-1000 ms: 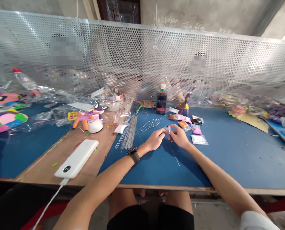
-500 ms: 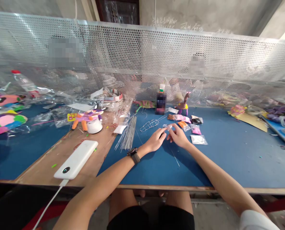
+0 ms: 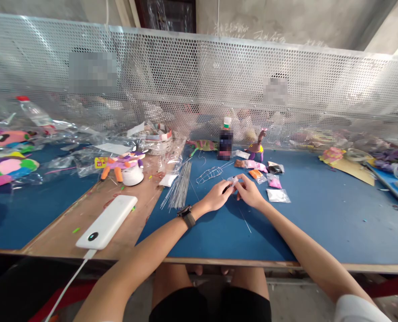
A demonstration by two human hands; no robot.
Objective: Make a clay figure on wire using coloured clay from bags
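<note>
A small clear plastic packet (image 3: 232, 180) is pinched between my two hands; what it contains is too small to make out. My left hand (image 3: 218, 195), with a dark watch on its wrist, is closed on the packet's left side. From the right, my right hand (image 3: 248, 191) grips it with curled fingers. Just beyond my left hand lies a bent wire frame (image 3: 209, 175). Several small clay packets sit right of my hands: an orange packet (image 3: 256, 175), a pink packet (image 3: 274, 181) and a white packet (image 3: 278, 195). A thin wire (image 3: 245, 221) lies below my hands.
A bundle of straight wires (image 3: 180, 188) lies to the left. A white power bank (image 3: 107, 222) trails a cable over the edge. Behind stand a dark bottle (image 3: 225, 141), a brown clay figure (image 3: 257, 147) and a perforated metal screen (image 3: 199, 76). An orange-purple clay animal (image 3: 121, 164) stands left.
Both hands stay in nearly the same place. The fingers have drawn closer together around the packet, which has shifted slightly toward me.
</note>
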